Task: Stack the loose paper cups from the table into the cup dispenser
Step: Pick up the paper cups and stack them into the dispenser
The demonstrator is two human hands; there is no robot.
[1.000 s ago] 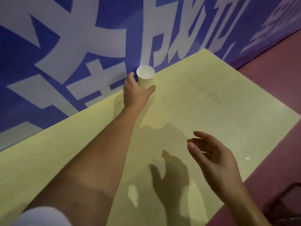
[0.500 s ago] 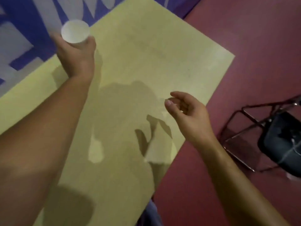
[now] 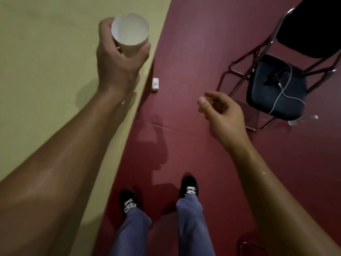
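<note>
A white paper cup [image 3: 130, 31] is held upright at the upper centre of the frame, above the edge of the yellow table [image 3: 46, 61], with the grip of the left hand [image 3: 118, 65] curled round it. At centre right, the grip of the right hand [image 3: 222, 112] is seen loosely curled and empty.

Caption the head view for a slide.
Left hand grips an upright white paper cup near the yellow table edge; right hand hangs empty over the dark red floor.

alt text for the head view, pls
The left hand grips a white paper cup, mouth up, near the edge of a yellow table; the right hand hangs empty, loosely curled, above the red floor, near a black folding chair.
</note>
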